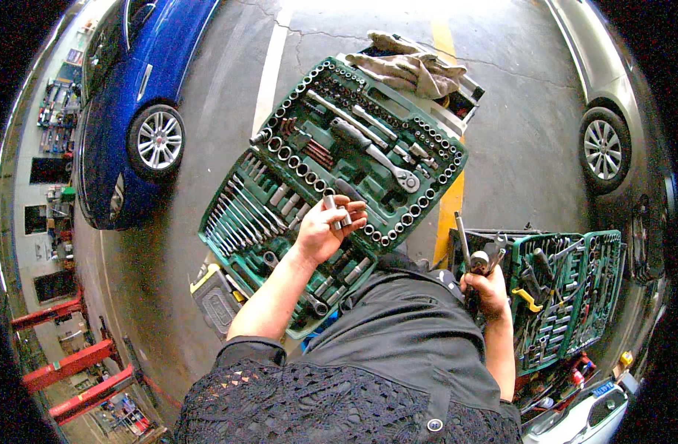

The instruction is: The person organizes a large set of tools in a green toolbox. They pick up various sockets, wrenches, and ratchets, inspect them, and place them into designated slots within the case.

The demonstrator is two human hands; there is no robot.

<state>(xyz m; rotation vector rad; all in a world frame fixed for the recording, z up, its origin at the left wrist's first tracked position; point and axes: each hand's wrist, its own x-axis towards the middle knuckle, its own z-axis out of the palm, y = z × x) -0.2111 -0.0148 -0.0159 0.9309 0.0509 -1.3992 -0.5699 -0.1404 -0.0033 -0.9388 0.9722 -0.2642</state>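
At 4 o'clock a blue plate [604,389] on a white car [572,428] bears small pale characters; any marks on the tools are too fine to read. An open green case [351,164] spreads across the centre, its far edge toward 1 o'clock, near the gloves [405,70]. Grey floor [527,148] stretches from it toward a blue car [169,44] at 10 o'clock and a pale car [612,66] at 2. The left hand [328,229], over the case's middle, has its grip curled around silver sockets [329,203]; whether it touches the case cannot be told. The right hand [490,292], at 4 o'clock, has its grip clamped on a long bar [461,233] and a round-headed tool [479,260], beside a second case [602,234].
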